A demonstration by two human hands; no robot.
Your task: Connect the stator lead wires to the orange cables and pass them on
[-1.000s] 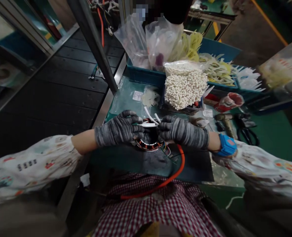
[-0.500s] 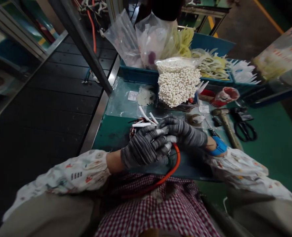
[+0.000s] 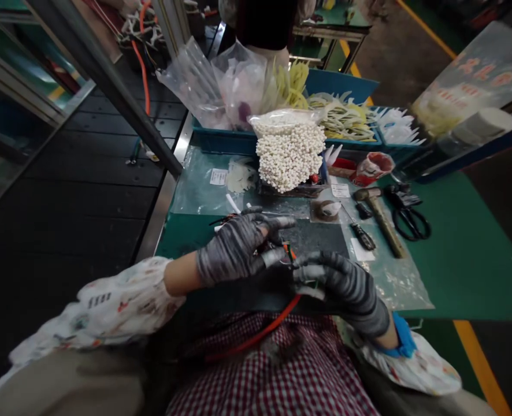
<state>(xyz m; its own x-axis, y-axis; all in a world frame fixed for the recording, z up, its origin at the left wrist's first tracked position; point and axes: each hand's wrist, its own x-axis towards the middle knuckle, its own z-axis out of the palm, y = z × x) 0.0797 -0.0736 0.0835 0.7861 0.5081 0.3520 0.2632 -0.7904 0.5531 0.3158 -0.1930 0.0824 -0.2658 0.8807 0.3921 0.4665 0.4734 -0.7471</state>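
Both hands wear striped grey gloves with pale fingertips. My left hand (image 3: 241, 245) is curled over a bundle of wires, its index finger stretched to the right. White tubes (image 3: 232, 203) and thin dark wire ends stick out beyond its far side. To the right and slightly nearer, my right hand (image 3: 340, 286) closes its fingers around the upper end of an orange cable (image 3: 267, 330). The cable curves down over the checked apron. Small green and orange pieces show between the hands. The fingers cover most of what is held.
A bag of white beads (image 3: 288, 153) lies before blue bins (image 3: 221, 140) holding plastic bags and pale yellow strips. On the right are a screwdriver (image 3: 362, 236), a hammer (image 3: 386, 225), scissors (image 3: 412, 222) and a red cup (image 3: 373, 167). A metal post (image 3: 108, 86) rises at left.
My hands have separated: the right moved down and right, towards me, along the orange cable. The left shifted slightly up and left. The whole view has also shifted.
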